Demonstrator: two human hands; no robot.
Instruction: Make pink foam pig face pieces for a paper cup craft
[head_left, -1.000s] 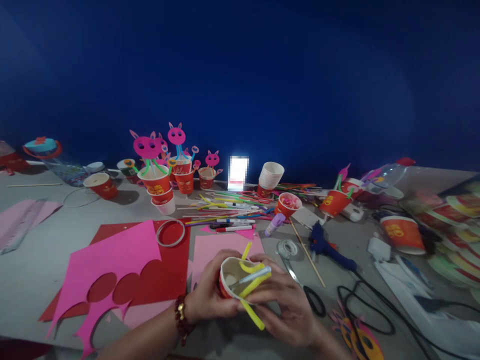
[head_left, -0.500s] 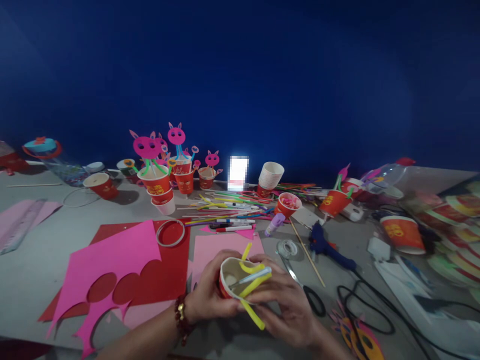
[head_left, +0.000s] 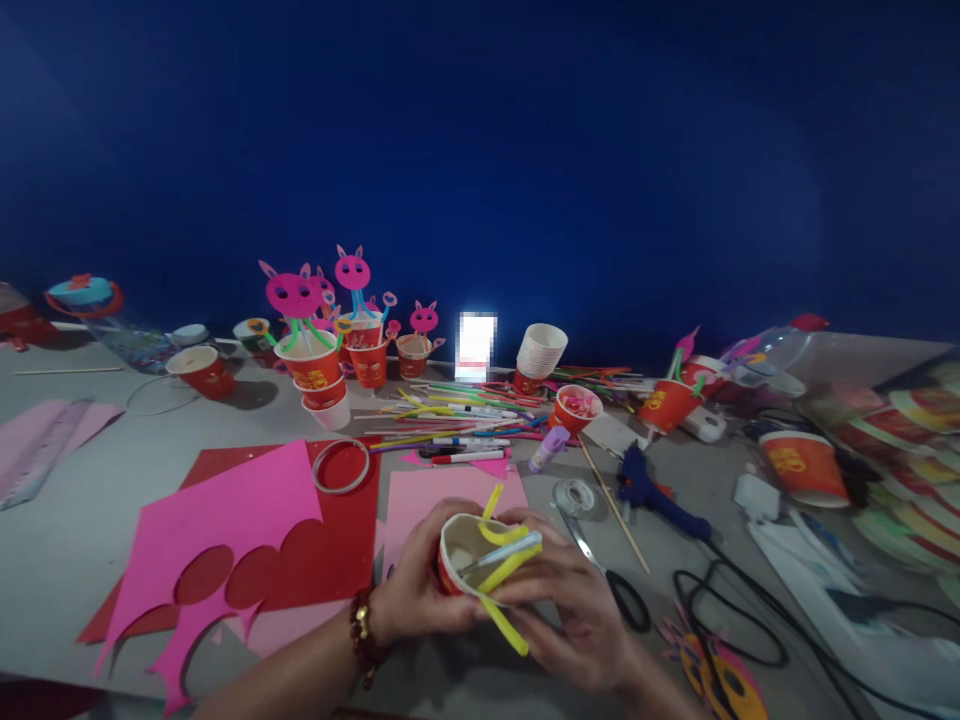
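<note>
A red paper cup with a pale inside (head_left: 457,545) is tilted between my two hands above the table's front. My left hand (head_left: 420,590) wraps round its left side, a beaded bracelet on the wrist. Around the cup's right side and the stems by its rim, my right hand (head_left: 574,610) is closed. Yellow fuzzy stems (head_left: 506,628) cross the rim; one end points up and another hangs down in front. A whitish stick (head_left: 504,550) lies across the opening among them. The fingertips of my right hand are partly hidden.
Pink sheet with round cut-outs (head_left: 225,510) lies left on red sheets. Scissors (head_left: 626,600), a blue glue gun (head_left: 660,495) and its black cable are at right. Behind are markers (head_left: 469,457), a purple glue stick (head_left: 550,449), stacked cups (head_left: 541,350) and cups with pink animal faces (head_left: 311,360).
</note>
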